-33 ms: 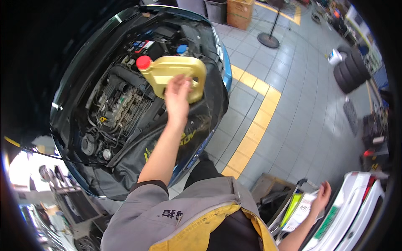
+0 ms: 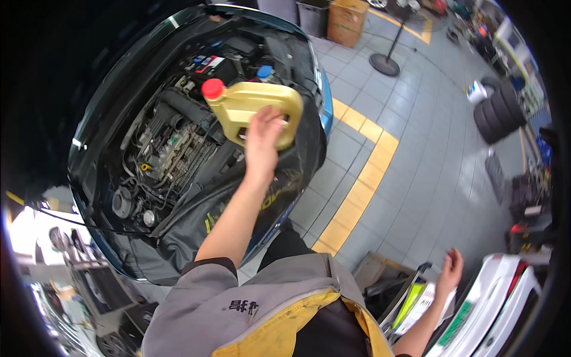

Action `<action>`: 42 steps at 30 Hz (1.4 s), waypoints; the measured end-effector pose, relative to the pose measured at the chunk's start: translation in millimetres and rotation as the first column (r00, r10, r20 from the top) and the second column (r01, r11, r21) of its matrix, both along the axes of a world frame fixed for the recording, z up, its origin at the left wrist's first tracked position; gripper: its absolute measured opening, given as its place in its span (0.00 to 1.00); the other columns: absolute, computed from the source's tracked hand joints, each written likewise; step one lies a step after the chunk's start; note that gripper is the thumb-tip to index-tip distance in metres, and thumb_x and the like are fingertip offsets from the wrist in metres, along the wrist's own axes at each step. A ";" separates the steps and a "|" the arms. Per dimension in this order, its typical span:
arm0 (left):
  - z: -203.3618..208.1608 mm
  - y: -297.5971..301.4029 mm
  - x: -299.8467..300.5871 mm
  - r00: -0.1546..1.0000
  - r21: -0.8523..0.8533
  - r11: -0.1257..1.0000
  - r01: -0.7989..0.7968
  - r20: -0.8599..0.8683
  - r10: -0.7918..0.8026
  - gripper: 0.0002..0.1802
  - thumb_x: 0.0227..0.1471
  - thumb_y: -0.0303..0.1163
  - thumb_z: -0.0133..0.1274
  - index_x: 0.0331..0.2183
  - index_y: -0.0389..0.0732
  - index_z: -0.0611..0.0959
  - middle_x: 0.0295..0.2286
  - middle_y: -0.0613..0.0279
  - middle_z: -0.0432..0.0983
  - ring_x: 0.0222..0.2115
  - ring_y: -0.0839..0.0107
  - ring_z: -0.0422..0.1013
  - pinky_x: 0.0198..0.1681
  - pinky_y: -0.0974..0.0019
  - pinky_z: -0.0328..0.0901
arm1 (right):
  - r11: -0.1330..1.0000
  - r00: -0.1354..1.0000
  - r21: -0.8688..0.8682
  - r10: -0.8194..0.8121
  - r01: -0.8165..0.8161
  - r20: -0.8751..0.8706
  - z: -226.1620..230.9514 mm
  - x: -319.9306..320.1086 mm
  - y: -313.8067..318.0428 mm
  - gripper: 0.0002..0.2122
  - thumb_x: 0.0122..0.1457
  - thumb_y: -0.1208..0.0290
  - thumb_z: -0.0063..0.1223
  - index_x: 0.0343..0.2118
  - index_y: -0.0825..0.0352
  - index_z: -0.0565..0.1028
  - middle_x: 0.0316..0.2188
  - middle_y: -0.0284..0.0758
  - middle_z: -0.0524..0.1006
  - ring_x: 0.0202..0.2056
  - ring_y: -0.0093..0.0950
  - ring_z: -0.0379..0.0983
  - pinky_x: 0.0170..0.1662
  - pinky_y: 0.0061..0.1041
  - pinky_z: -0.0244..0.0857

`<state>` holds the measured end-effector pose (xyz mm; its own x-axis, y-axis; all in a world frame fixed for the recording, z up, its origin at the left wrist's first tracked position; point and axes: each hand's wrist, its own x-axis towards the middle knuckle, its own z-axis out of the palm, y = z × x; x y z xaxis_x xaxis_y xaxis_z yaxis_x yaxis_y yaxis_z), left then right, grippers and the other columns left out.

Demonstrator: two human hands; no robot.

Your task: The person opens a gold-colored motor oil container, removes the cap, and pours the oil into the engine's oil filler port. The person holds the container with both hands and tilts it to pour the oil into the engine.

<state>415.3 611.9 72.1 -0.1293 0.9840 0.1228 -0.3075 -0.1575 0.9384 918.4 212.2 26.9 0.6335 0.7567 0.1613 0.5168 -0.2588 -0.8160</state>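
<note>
My left hand [image 2: 264, 134] is closed on a gold oil jug [image 2: 256, 95] with a red cap [image 2: 213, 88]. I hold the jug on its side, cap to the left, above the edge of an open engine bay [image 2: 178, 149]. Its handle is partly hidden by my fingers. Beneath my left forearm a black fender cover [image 2: 184, 253] with yellow markings drapes over the car's front. Off to the right, my right hand [image 2: 450, 271] is empty with its fingers loosely apart, above a bright yellow-green and white package [image 2: 410, 306].
A white car [image 2: 482, 303] stands close by my right arm. Stacked tyres [image 2: 499, 110] and a white bucket [image 2: 476, 92] are farther right. Ahead are a stand with a round black base [image 2: 384, 64] and a cardboard box [image 2: 347, 22]. A yellow line [image 2: 360, 184] crosses the tiled floor.
The jug and my left hand have shifted slightly to the right. My right hand has moved a little up and left. The whole view has shifted slightly.
</note>
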 end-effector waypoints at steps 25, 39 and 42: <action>152.1 -59.5 -167.0 0.670 -0.721 0.693 -0.006 -0.518 -0.533 0.28 0.53 0.41 0.65 0.45 0.30 0.75 0.23 0.53 0.78 0.18 0.68 0.76 0.24 0.65 0.72 | -0.247 -0.475 -0.415 0.592 -0.876 0.651 141.7 -509.9 533.0 0.19 0.61 0.51 0.54 0.23 0.64 0.77 0.19 0.35 0.78 0.23 0.34 0.79 0.28 0.33 0.73; 125.5 -9.7 -195.9 0.414 -0.384 0.918 -0.097 -0.855 -0.314 0.28 0.51 0.49 0.63 0.49 0.44 0.83 0.39 0.46 0.83 0.41 0.44 0.78 0.47 0.49 0.72 | -0.135 -0.582 -0.753 0.726 -0.644 0.367 168.6 -516.1 564.6 0.21 0.58 0.61 0.62 0.49 0.70 0.75 0.42 0.41 0.79 0.44 0.40 0.77 0.48 0.37 0.72; 124.7 -0.7 -210.1 0.419 -0.361 0.929 -0.083 -0.858 -0.296 0.27 0.51 0.49 0.63 0.49 0.43 0.82 0.37 0.47 0.83 0.41 0.46 0.79 0.46 0.49 0.73 | -0.356 -0.516 -0.378 0.665 -0.855 0.540 166.7 -504.5 567.2 0.21 0.59 0.61 0.61 0.49 0.72 0.75 0.40 0.41 0.79 0.43 0.41 0.77 0.47 0.38 0.71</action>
